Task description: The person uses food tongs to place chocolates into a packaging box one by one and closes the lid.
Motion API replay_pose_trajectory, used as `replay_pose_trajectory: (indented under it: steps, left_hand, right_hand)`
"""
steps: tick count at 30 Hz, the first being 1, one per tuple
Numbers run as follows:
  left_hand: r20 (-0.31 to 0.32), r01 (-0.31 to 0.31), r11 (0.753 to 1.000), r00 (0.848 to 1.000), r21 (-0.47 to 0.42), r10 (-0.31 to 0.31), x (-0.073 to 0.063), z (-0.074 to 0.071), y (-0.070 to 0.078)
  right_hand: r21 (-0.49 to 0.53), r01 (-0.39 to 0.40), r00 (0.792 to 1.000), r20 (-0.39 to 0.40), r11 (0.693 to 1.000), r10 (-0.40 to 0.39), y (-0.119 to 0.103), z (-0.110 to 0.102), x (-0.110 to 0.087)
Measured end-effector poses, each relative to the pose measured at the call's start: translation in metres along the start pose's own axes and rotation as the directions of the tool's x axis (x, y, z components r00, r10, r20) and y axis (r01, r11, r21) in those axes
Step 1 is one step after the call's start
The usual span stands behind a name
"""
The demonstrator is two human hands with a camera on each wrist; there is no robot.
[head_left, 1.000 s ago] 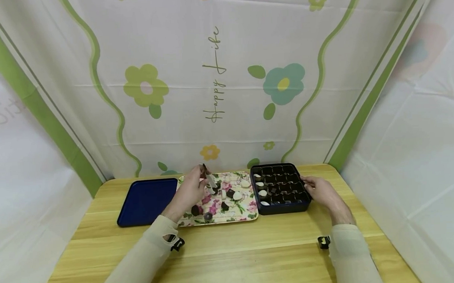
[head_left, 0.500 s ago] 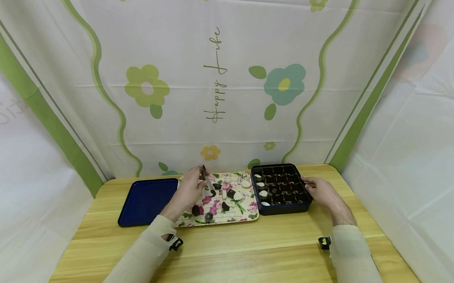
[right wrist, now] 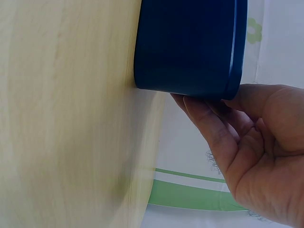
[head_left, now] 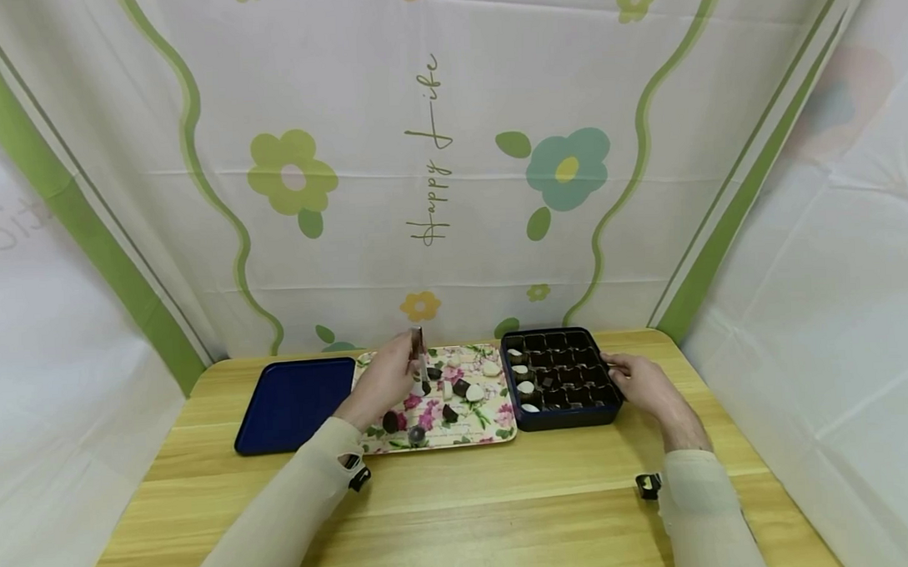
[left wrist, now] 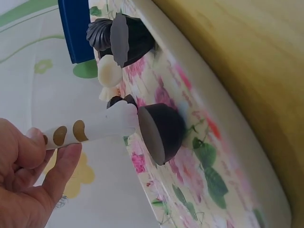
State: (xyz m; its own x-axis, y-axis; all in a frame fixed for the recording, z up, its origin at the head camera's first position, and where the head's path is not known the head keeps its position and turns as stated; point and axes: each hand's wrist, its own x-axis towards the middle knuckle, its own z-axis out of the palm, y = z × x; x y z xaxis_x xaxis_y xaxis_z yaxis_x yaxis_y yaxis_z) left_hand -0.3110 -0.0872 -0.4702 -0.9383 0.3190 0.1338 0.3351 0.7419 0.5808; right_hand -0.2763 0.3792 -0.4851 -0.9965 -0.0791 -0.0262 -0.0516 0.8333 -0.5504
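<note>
My left hand [head_left: 385,375] pinches white tongs with gold spots [left wrist: 71,134] between thumb and finger, over a floral tray [head_left: 467,437]. In the left wrist view their paw-shaped tip overlaps the edge of a dark, dome-shaped chocolate [left wrist: 168,130]. Dark chocolates [head_left: 390,421] and white ones [head_left: 474,392] lie scattered on the tray. At the right, my right hand [head_left: 645,384] holds the side of a dark blue box [head_left: 567,418], thumb at its rim and fingers against the outer wall. Brown cups fill the box, and white pieces [head_left: 526,388] sit in its left column.
A flat blue lid [head_left: 296,402] lies left of the tray. All stand on a wooden table [head_left: 492,516], in front of a hanging flowered cloth [head_left: 376,211]. Cloth walls rise on both sides.
My left hand has shifted slightly to the right, and the tongs have turned from slanting to nearly upright. The right hand and the box stay in place.
</note>
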Motion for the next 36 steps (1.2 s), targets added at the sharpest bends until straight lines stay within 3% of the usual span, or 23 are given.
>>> replay_pose_trajectory:
  steps: [4,8,14,21,26,29,31,36]
  left_hand:
    - [-0.023,-0.008,1.000,1.000,-0.019,0.007,0.003,0.000,0.001]
    - [-0.044,-0.032,0.998,0.999,-0.061,0.029,0.007,-0.003,0.011]
    - [-0.072,-0.089,0.991,0.994,-0.101,0.082,0.021,-0.001,0.037]
    - [-0.083,-0.098,0.974,0.993,-0.204,0.083,0.039,0.013,0.072]
    - [-0.097,-0.129,0.966,0.989,-0.226,0.110,0.051,0.026,0.090]
    - [-0.101,-0.140,0.964,0.988,-0.226,0.120,0.056,0.034,0.098]
    - [-0.097,-0.140,0.961,0.988,-0.238,0.120,0.059,0.040,0.103]
    - [-0.088,-0.133,0.955,0.990,-0.266,0.113,0.068,0.055,0.113]
  right_hand:
    - [0.004,-0.001,1.000,0.004,1.000,0.001,0.000,0.000,0.002]
    - [-0.007,0.006,1.000,-0.002,1.000,-0.006,0.001,-0.002,0.004]
    - [-0.016,0.015,1.000,-0.009,1.000,-0.016,0.000,-0.003,0.005]
    - [-0.016,0.014,1.000,-0.003,1.000,-0.014,-0.001,-0.002,0.006]
    - [-0.009,0.024,1.000,0.014,1.000,-0.024,0.000,-0.005,0.006]
    - [0.044,0.017,0.999,0.038,0.999,-0.019,0.003,-0.005,0.006]
    - [0.133,-0.006,0.997,0.071,0.991,-0.004,0.006,-0.005,0.007]
    - [0.379,-0.075,0.991,0.132,0.922,0.026,0.012,-0.002,0.008]
